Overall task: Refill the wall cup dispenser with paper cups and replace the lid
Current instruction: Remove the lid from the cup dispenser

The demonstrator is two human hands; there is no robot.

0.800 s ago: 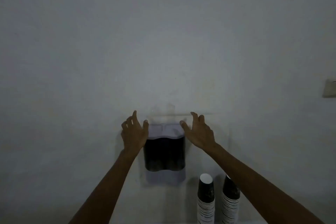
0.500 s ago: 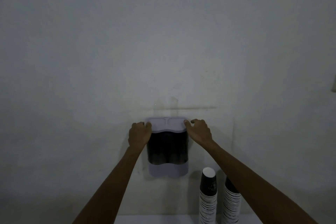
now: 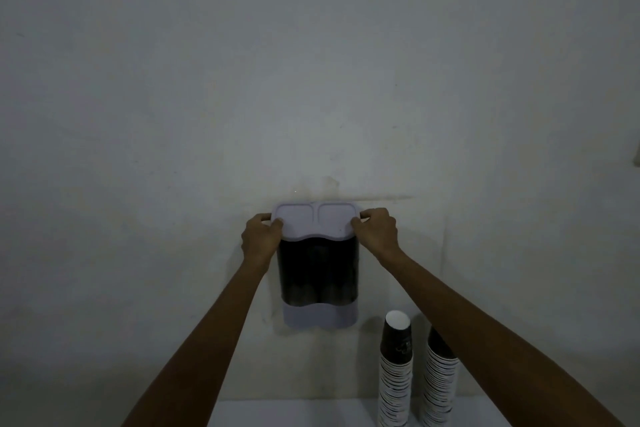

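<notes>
Two bare arms reach up and forward to the wall-mounted cup dispenser [image 3: 318, 274]. The left hand [image 3: 261, 236] clasps the left end of its pale lid [image 3: 317, 220], the right hand [image 3: 375, 229] the right end, fingers curled around the edges, thumbs on top. The lid sits on the dispenser's top. Two stacks of paper cups [image 3: 396, 371] stand on the tabletop [image 3: 294, 414] at lower right.

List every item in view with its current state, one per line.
lid: on top of the dispenser, gripped at both ends
dispenser: mounted on the wall, dark window, contents unclear
left hand: closed on the lid's left end
right hand: closed on the lid's right end
cup stacks: two, upright, on the counter
</notes>
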